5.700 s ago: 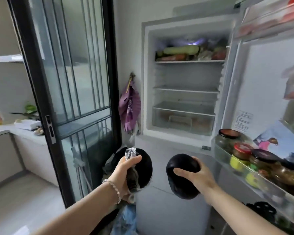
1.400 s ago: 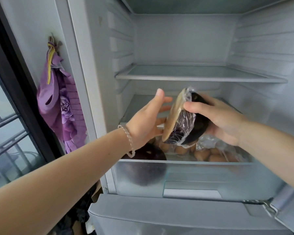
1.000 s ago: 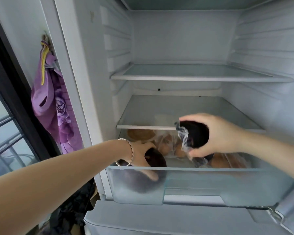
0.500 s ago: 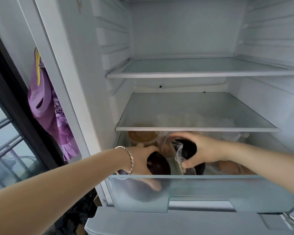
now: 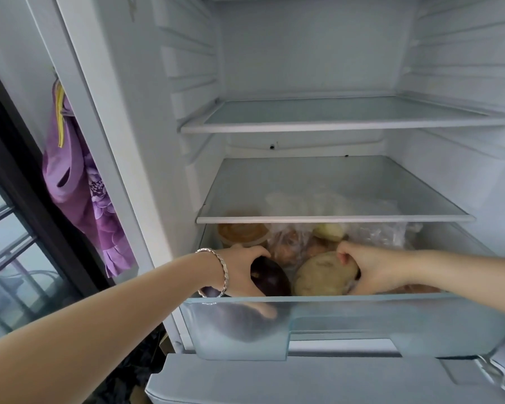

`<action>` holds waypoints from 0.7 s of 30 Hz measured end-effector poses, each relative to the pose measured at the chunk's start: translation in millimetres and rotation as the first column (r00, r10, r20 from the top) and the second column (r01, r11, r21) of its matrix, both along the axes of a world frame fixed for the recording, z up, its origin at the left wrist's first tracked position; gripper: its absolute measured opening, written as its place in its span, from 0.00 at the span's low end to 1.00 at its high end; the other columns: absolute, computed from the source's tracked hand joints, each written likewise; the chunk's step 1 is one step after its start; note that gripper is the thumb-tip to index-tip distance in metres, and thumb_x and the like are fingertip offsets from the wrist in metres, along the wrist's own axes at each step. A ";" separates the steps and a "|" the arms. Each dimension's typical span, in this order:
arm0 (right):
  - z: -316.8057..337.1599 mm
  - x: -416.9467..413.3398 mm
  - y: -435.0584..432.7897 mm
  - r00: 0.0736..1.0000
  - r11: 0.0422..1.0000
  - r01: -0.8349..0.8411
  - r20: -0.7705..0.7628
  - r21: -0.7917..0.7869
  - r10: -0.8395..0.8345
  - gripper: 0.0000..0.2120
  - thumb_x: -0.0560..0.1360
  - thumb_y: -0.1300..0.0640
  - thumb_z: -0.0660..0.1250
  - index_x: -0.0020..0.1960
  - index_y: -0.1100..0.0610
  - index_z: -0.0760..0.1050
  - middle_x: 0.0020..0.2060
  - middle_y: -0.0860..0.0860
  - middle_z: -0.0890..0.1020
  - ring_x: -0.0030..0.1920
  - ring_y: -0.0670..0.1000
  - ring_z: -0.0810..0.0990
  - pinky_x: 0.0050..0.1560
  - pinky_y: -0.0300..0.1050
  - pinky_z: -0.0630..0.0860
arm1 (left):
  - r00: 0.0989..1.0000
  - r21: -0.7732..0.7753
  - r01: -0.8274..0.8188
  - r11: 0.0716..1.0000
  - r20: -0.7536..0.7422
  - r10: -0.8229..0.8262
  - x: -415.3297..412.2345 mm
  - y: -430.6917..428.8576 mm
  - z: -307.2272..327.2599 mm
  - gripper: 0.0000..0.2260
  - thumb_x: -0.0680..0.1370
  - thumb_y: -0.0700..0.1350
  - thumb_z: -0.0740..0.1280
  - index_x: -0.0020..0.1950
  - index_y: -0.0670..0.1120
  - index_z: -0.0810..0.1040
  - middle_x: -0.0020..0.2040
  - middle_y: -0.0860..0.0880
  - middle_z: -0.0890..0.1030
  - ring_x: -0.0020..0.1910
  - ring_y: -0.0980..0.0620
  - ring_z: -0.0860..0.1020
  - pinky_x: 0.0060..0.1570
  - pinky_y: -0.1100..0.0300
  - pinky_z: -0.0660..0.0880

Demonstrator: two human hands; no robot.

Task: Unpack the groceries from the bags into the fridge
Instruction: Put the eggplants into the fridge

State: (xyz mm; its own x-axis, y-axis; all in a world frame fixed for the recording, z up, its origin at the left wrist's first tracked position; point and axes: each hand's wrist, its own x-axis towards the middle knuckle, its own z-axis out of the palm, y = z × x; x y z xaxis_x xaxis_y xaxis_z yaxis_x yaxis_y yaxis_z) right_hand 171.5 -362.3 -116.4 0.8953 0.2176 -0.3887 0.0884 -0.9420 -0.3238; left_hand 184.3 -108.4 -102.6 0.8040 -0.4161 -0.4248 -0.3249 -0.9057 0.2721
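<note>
The left hand (image 5: 239, 269) curls round a dark purple eggplant (image 5: 270, 277) at the left end of the fridge's clear drawer (image 5: 362, 301), just behind its front wall. The right hand (image 5: 370, 272) grips a cut eggplant half (image 5: 318, 275) right beside it (pale cut side facing out). Both already sit inside, so I think each hand just needs to let go and pull back.

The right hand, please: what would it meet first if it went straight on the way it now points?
The right hand, gripping a tan-faced round vegetable, points leftward along the clear plastic drawer; it would probably first meet the dark purple aubergine in the left hand, though depth is unclear.
</note>
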 end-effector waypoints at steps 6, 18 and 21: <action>19.6 -17.6 -3.3 0.961 0.965 0.230 -0.187 0.128 -0.205 0.27 0.70 0.36 0.66 0.60 0.54 0.71 0.56 0.45 0.71 0.55 0.47 0.72 0.46 0.38 0.74 | 1.000 -0.008 -0.012 1.000 0.010 0.012 -0.4 -2.7 1.1 0.50 0.48 0.71 0.70 0.68 0.58 0.63 0.62 0.59 0.72 0.59 0.54 0.75 0.61 0.55 0.74; 25.3 -96.3 26.6 0.499 0.955 0.208 0.816 0.213 -0.291 0.16 0.73 0.40 0.61 0.46 0.52 0.74 0.45 0.47 0.79 0.46 0.48 0.73 0.45 0.43 0.68 | 0.910 0.129 0.132 0.983 0.378 -0.171 -73.2 -26.5 33.7 0.36 0.71 0.71 0.53 0.75 0.56 0.54 0.76 0.51 0.55 0.74 0.48 0.57 0.72 0.51 0.54; -2.6 -101.2 14.7 0.372 0.993 0.108 0.924 0.054 -0.091 0.31 0.72 0.30 0.54 0.56 0.56 0.73 0.59 0.54 0.78 0.64 0.51 0.69 0.66 0.55 0.61 | 0.725 0.274 0.114 0.955 0.634 -0.269 -83.8 -29.4 6.5 0.39 0.70 0.74 0.51 0.76 0.56 0.51 0.77 0.47 0.50 0.76 0.41 0.49 0.72 0.41 0.46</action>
State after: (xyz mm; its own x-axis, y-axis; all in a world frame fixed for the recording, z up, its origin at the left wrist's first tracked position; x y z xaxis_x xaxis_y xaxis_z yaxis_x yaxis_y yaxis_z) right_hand 70.3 -347.7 -118.9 0.7149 0.1039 0.6914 0.2301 -0.9688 -0.0923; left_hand 100.5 -137.8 -96.1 0.8241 -0.5594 0.0885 -0.5236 -0.8121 -0.2577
